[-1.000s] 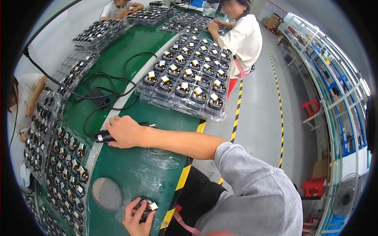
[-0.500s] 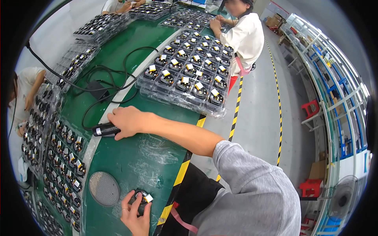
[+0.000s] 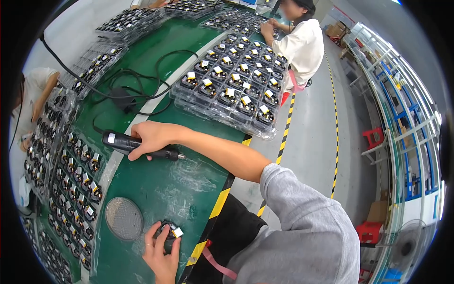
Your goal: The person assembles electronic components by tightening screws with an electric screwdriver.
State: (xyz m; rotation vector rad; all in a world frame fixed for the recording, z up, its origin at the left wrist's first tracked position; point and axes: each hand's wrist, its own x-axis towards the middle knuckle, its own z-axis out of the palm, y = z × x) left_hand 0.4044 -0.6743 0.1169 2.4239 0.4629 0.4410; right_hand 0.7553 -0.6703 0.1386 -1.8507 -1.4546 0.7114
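Note:
My right hand [image 3: 153,138] is wrapped round a black electric screwdriver [image 3: 118,141]. The tool lies almost level above the green bench, its metal tip pointing toward my body and its cord trailing from the back end. At the lower edge, my left hand [image 3: 162,253] grips a small round black electronic part [image 3: 169,229] between thumb and fingers, on the bench. A white and yellow block sits on top of that part, and my fingers cover some of its rim. Beside the left hand lies a round grey dish [image 3: 124,218] with a dotted surface.
Stacked clear trays [image 3: 227,102] of similar parts stand beyond my right arm, and more trays [image 3: 75,189] line the far side. A black adapter [image 3: 122,98] and loose cables lie behind the screwdriver. A co-worker [image 3: 300,52] sits at the bench; striped tape [image 3: 220,199] marks its edge.
My right hand has lifted the screwdriver off the bench and turned it, so its tip now shows toward me. The left hand still holds the round part in about the same place.

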